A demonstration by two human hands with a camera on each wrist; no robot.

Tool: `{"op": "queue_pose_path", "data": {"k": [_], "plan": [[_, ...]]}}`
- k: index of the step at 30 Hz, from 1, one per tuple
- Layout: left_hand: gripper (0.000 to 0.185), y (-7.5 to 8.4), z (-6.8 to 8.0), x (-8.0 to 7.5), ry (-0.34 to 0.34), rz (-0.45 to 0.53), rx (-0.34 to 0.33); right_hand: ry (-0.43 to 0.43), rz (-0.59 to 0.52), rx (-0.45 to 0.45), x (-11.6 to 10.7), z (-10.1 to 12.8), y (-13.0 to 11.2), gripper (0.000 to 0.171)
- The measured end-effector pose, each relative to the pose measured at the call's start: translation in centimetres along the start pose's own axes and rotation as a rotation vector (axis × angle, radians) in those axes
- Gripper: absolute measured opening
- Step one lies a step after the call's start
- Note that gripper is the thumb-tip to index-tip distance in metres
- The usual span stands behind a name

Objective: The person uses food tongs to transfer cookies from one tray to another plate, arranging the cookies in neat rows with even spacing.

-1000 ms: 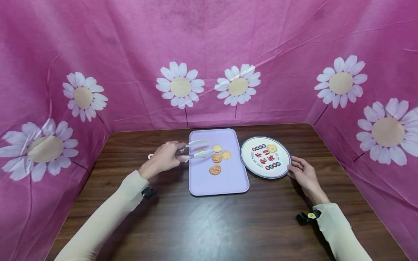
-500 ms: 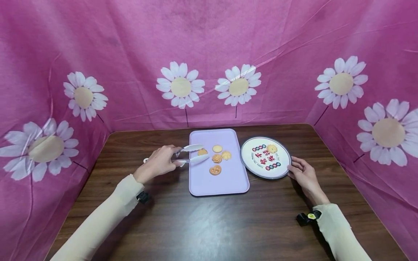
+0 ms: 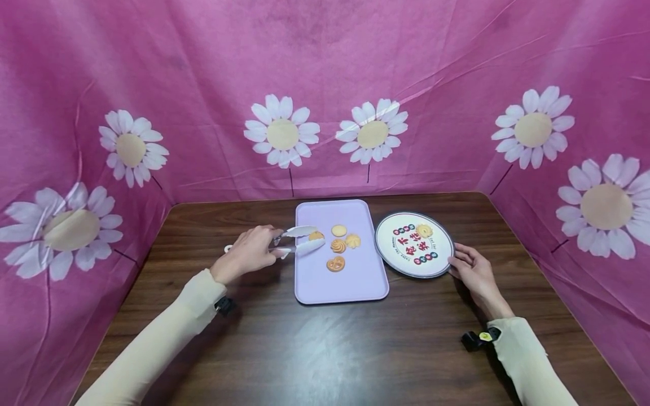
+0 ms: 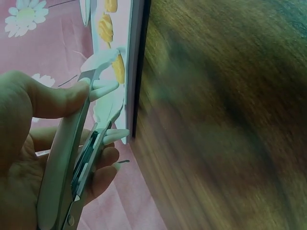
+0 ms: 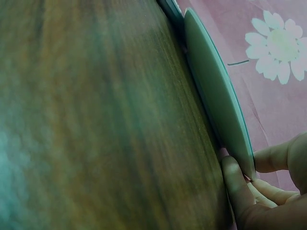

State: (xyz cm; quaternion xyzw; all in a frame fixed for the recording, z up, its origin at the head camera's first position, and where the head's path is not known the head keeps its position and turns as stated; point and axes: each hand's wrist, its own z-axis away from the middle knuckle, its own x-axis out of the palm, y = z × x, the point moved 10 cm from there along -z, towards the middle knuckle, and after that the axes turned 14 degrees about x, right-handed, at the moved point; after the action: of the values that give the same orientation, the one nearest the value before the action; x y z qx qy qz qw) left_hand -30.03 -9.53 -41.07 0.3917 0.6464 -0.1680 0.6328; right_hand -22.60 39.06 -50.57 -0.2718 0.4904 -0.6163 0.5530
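tongs (image 3: 297, 240) gripped in left hand (image 3: 247, 252), right hand (image 3: 471, 269) fingertips pinching plate (image 3: 413, 245) rim

I wear long cream sleeves (image 3: 167, 327) down both arms, and a small black strap-mounted device (image 3: 477, 338) behind each wrist.
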Motion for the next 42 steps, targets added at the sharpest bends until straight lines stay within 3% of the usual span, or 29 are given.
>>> {"op": "queue_pose_path", "data": {"k": [11,20,33,42], "plan": [[0.048,0.1,0.1,0.0,0.038,0.001,0.001,0.010,0.042,-0.014,-0.1,-0.1,-0.1,0.061],[0.047,1.0,-1.1,-0.4,0.092,-0.016,0.040,0.007,0.058,-0.011,-0.1,0.1,-0.1,0.061],[0.050,3.3,-4.9,0.2,0.105,0.030,0.093,0.000,0.077,-0.007,0.3,0.3,-0.2,0.060],[0.048,6.1,-8.9,1.2,0.085,0.050,0.158,0.021,0.071,-0.002,0.0,0.5,-0.2,0.060]]}}
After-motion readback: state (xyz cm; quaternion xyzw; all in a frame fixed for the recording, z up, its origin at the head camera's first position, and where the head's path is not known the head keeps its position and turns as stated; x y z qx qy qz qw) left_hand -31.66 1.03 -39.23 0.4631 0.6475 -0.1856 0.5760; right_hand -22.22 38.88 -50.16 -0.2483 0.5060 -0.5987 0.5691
